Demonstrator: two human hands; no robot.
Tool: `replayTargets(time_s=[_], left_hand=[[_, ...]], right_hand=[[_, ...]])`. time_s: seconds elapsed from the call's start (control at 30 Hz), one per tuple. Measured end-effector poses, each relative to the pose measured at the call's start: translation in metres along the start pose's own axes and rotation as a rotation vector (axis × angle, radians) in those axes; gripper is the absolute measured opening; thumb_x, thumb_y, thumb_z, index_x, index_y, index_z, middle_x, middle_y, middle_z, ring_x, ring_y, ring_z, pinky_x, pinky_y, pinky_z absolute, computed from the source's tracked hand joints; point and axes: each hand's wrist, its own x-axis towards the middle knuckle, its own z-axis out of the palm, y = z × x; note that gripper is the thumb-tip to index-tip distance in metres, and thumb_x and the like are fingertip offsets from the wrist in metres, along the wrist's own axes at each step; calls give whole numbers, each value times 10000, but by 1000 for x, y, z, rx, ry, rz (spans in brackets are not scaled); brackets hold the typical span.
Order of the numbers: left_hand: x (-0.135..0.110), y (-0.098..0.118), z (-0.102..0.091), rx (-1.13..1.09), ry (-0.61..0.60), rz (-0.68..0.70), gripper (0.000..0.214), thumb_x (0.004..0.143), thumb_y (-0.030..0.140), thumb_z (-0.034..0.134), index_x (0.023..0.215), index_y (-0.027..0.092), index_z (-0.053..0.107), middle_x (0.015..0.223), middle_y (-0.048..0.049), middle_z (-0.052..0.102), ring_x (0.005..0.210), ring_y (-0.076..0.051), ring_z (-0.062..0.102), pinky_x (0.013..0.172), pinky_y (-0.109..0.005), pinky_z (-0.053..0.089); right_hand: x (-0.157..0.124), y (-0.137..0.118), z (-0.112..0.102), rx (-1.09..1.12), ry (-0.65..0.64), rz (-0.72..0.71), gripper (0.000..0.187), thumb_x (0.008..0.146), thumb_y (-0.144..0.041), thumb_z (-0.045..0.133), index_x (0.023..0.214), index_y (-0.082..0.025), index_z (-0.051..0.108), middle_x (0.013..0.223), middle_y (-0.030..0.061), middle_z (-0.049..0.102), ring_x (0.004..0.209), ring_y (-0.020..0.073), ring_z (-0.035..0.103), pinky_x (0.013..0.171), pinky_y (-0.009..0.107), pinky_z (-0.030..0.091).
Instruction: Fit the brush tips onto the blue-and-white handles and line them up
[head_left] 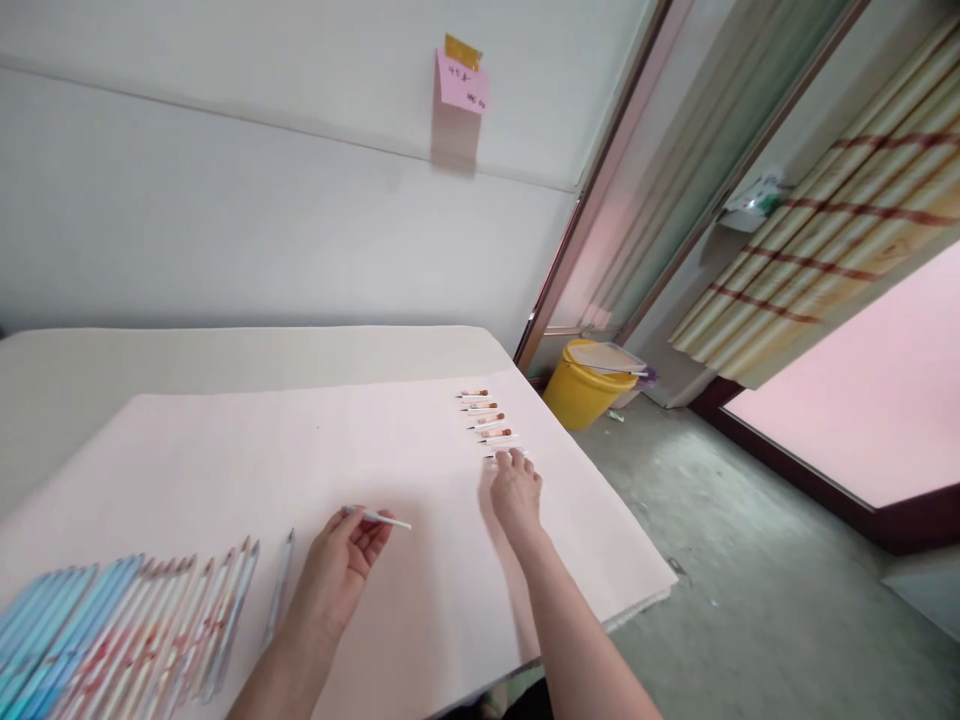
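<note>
My left hand [343, 560] is closed in a pinch on a slim white pen-like stick [386, 518], whose narrow end points right. My right hand [517, 488] is at the near end of a short column of small white pieces [495, 434] with dark pointed tips and brown ends. Its fingers curl down over the nearest piece, and only that piece's dark tip [489, 457] shows clearly. A single light-blue pen [280, 585] lies just left of my left forearm. Further left is a row of pens [161, 630], several blue and several pale with reddish patterns.
White sheeting [247, 450] covers most of the table. A pink note [463, 82] is taped to the wall behind. On the floor to the right stands a yellow bucket [581, 390], near a sliding door frame. A striped curtain [832, 215] hangs at the upper right.
</note>
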Motion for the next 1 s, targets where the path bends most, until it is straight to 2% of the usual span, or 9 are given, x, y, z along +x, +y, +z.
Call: replayTargets(time_s=[0.13, 0.2, 0.37, 0.53, 0.67, 0.8, 0.93, 1.0], left_hand=[[3, 2, -1, -17, 14, -4, 93, 758, 57, 559, 711, 135, 539, 708, -78, 660, 752, -186, 666, 698, -316, 553], [3, 1, -1, -21, 13, -10, 92, 758, 56, 560, 712, 133, 540, 709, -81, 661, 749, -186, 667, 697, -315, 553], [4, 3, -3, -24, 6, -2, 85, 765, 61, 555, 712, 127, 546, 708, -86, 661, 752, -186, 666, 697, -310, 552], [5, 4, -4, -13, 11, 3, 81, 759, 60, 561, 717, 127, 544, 716, -96, 664, 752, -192, 666, 689, -307, 554], [4, 6, -3, -19, 22, 5, 88, 758, 54, 556, 711, 126, 541, 703, -94, 660, 736, -188, 666, 681, -299, 556], [4, 8, -3, -26, 27, 5, 90, 758, 52, 551, 709, 126, 542, 704, -97, 660, 740, -189, 665, 682, -298, 556], [5, 9, -4, -27, 21, 9, 91, 756, 52, 552, 705, 126, 543, 710, -99, 660, 745, -194, 665, 679, -302, 558], [5, 9, -4, -23, 20, 8, 92, 755, 52, 554, 703, 128, 544, 713, -98, 659, 753, -198, 666, 670, -301, 560]], right_hand=[[6, 19, 7, -36, -56, 13, 283, 882, -194, 332, 1001, -189, 589, 1026, 111, 583, 963, 253, 510, 762, 357, 338], [7, 21, 7, -43, -66, 22, 270, 873, -181, 336, 970, -179, 588, 969, 108, 591, 920, 235, 525, 741, 339, 339], [9, 31, 2, -54, -72, 28, 300, 877, -170, 318, 1064, -213, 549, 1085, 97, 560, 1004, 221, 497, 747, 315, 336], [9, 37, 3, -78, -116, 37, 305, 882, -205, 323, 1081, -221, 554, 1011, 102, 574, 941, 223, 522, 717, 311, 349], [10, 35, 4, -94, -92, 47, 354, 877, -193, 315, 1184, -220, 490, 1172, 132, 497, 1050, 245, 471, 761, 332, 347], [10, 32, 2, -98, -121, 44, 295, 877, -237, 332, 1077, -181, 542, 1048, 129, 555, 974, 242, 509, 763, 344, 355], [9, 32, 1, -99, -122, 31, 291, 867, -209, 337, 1087, -187, 526, 1105, 122, 537, 1033, 236, 481, 783, 339, 351], [9, 32, 2, -94, -144, 27, 278, 872, -230, 337, 1058, -201, 541, 1064, 105, 556, 1011, 235, 493, 774, 338, 356]])
